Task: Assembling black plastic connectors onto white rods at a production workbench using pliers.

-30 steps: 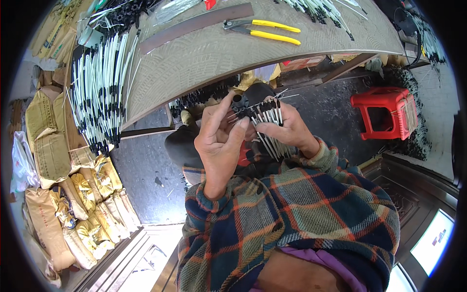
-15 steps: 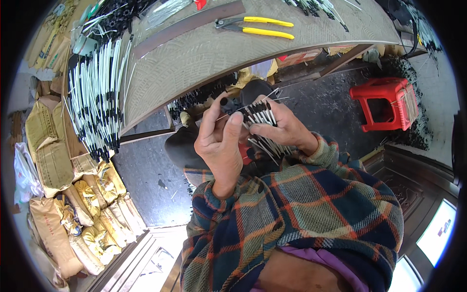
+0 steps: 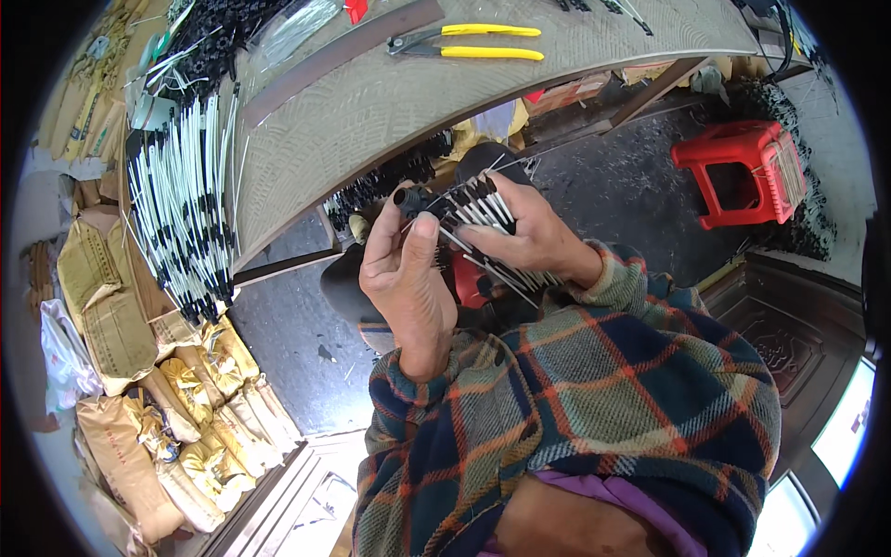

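Note:
My right hand (image 3: 529, 232) is closed round a bundle of thin white rods (image 3: 487, 209) with black ends. The rods fan out beside the thumb, and their lower ends show beneath the palm. Close on its left, my left hand (image 3: 408, 278) has its thumb and fingers bent round a small black tubular piece (image 3: 408, 198) with a round end. This piece lies near the black rod tips; whether the two touch, I cannot tell. Part of my left hand's grip is hidden behind the thumb. Both hands are above my lap, in front of the table edge.
On the table (image 3: 353, 121) ahead lie yellow-handled cutting pliers (image 3: 464, 42) and a flat dark strip (image 3: 343, 56). Many white rods with black parts (image 3: 190, 204) are heaped at the left. Brown paper packages (image 3: 111, 306) are stacked below them. A red stool (image 3: 742, 172) stands at right.
The whole view has shifted slightly. My left hand has tilted, and more of the black tubular piece shows. The bundle in my right hand has turned a little, its black tips still facing up.

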A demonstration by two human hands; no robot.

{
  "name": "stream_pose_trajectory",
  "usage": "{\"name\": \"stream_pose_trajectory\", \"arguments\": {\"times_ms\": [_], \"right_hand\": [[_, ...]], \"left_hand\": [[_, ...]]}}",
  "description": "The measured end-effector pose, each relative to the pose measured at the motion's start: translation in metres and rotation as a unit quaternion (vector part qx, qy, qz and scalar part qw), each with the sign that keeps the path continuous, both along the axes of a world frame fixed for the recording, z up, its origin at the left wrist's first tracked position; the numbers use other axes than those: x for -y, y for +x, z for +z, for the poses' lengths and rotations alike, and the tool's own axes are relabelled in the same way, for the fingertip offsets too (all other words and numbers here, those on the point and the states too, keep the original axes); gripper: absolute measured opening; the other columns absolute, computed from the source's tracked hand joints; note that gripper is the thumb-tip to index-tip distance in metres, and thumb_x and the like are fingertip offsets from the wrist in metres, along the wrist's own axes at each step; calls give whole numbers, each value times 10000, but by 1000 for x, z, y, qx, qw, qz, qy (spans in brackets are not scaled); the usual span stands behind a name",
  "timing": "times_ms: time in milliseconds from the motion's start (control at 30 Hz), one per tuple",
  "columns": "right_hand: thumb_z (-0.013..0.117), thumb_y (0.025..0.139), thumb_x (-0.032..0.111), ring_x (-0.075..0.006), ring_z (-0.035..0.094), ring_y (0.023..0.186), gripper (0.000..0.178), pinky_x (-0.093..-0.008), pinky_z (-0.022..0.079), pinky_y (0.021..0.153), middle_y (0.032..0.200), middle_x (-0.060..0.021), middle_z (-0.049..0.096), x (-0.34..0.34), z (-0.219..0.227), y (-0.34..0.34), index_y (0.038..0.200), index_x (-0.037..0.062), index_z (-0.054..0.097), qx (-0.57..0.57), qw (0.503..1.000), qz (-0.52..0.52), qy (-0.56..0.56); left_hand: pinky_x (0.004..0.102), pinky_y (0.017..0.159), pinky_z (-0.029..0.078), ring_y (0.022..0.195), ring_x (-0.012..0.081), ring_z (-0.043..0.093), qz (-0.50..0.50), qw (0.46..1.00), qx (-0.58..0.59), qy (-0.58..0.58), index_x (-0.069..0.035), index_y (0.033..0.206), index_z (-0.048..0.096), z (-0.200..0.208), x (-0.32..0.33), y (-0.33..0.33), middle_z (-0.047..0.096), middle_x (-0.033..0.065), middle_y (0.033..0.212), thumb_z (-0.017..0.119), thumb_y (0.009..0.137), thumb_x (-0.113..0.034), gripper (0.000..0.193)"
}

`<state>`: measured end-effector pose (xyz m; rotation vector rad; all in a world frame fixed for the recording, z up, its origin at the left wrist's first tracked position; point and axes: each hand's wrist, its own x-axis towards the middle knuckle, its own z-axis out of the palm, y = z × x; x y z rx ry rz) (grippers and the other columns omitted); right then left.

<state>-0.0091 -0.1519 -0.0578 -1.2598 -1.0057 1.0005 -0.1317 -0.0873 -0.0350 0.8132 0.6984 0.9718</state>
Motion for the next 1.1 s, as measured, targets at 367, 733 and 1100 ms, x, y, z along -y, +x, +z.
{"name": "stream_pose_trajectory", "arguments": {"times_ms": [367,733,1100], "right_hand": [[621,764,107,-96,505,624,222,-244,416,565,720,-38,565,-2,-5,1,933,1,524,65,996,-32,60],[611,763,86,-105,541,696,219,-250,436,629,798,-51,594,-6,-3,-3,949,10,525,45,993,-91,56],[629,768,99,-83,533,679,216,-236,440,610,790,-30,598,-6,0,1,953,15,557,18,999,-24,25]], "left_hand": [[241,730,481,786,138,577,-35,998,2,-48,93,1047,516,5,-10,-1,592,107,926,619,774,-2,307],[221,775,441,849,113,548,-1,995,-73,75,91,1092,527,-8,-12,0,580,97,992,616,780,4,336],[225,806,435,899,118,538,-67,997,30,-1,107,1144,469,-8,-14,-3,566,96,1027,562,825,-21,356]]}}
